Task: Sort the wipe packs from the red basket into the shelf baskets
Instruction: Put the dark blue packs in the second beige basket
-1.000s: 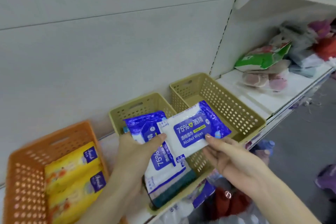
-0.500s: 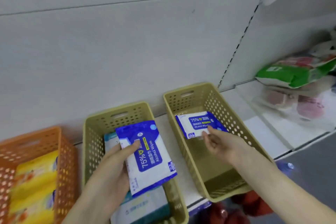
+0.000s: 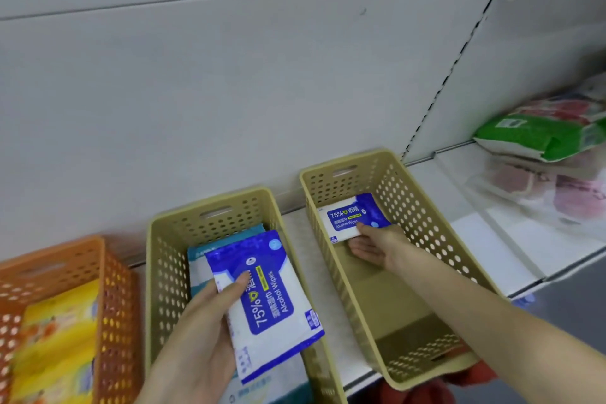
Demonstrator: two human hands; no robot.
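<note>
The large blue-and-white pack point(image 3: 275, 305) over the middle beige basket point(image 3: 210, 203) reads "75%" and "Alcohol Wipes". The small pack point(image 3: 347, 216) at the right beige basket's point(image 3: 423, 216) far end reads the same, its last letter seemingly hidden.

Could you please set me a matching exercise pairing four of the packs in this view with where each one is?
Things:
1. small alcohol wipe pack
2. large alcohol wipe pack
3. yellow packs
4. green package

Places:
A. in the orange basket
B. far right of the shelf, outside any basket
C. held by the right hand inside the right beige basket
D. held by the left hand over the middle beige basket

Pairs: 1-C, 2-D, 3-A, 4-B.
</note>
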